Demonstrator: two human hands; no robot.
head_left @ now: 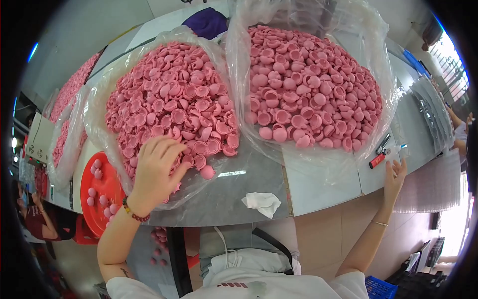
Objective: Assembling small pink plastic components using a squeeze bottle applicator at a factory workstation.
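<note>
My left hand [158, 167], a beaded bracelet at its wrist, reaches over the near edge of a heap of pink plastic half-shells [172, 94] in a clear plastic bag [97, 107]. Its fingers and thumb are spread apart, and nothing shows between them. At the right, by the table's front edge, my right hand [395, 177] is raised with its fingers apart and nothing visible in it. Just beyond its fingertips lie a small clear bottle [394, 149] and a red object [377, 160]. A pink ball [207, 172] sits to the right of my left hand.
A second clear bag holds pink half-shells [308, 84] at centre right. A red tray [89, 212] with several pink balls stands at the left. A crumpled white tissue [262, 203] lies near the front edge. Clear plastic sheets [430, 114] stand far right. A purple cloth [205, 23] lies at the back.
</note>
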